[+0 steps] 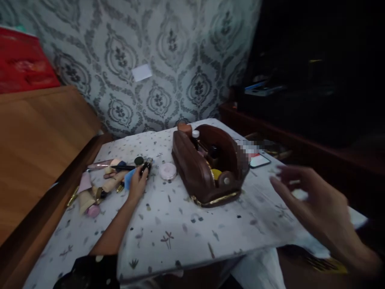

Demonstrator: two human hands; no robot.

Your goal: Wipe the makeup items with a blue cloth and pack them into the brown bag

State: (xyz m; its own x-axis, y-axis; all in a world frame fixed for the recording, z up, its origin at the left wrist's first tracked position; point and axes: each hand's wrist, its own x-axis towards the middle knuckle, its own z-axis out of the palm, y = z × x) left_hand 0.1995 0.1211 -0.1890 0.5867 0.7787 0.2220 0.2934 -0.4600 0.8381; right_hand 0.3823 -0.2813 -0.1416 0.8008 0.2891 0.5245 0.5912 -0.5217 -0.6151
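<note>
Looks like a home: damask-patterned wallpaper (pixel 162 60) spans the upper middle, and cosmetics (pixel 112 182) lie centre-left on a cloth-covered worktop (pixel 188 245).

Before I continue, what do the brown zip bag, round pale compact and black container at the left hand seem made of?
Brown zip bag: leather or imitation leather, from its smooth sheen and supple walls.
Round pale compact: probably plastic, with a smooth, lightly shiny lid.
Black container at the left hand: glossy glass or hard plastic, judging by highlights.
</note>
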